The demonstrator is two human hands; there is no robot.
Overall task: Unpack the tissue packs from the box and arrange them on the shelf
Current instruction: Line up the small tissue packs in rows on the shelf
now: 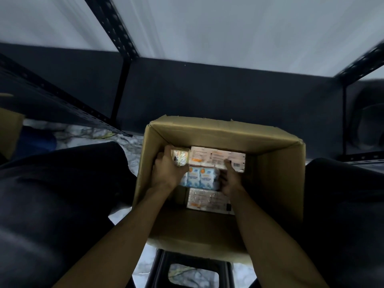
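Note:
An open cardboard box (276, 183) stands on the floor between my knees. Inside lie several tissue packs: a blue and white bundle (202, 178) in the middle, a white and orange pack (216, 155) at the far side, and another wrapped pack (207, 200) nearer me. My left hand (166, 173) reaches into the box and grips the left end of the blue bundle, with a shiny wrapped pack (180, 157) just above its fingers. My right hand (230, 179) holds the bundle's right end, its thumb pointing up over the far pack.
A dark metal shelf rack (116, 28) with perforated uprights stands ahead against a white wall. Its lower board (207, 90) is dark. Another cardboard box (8, 132) sits at far left. A black stool (193, 267) is under the box's near edge. The floor is marbled.

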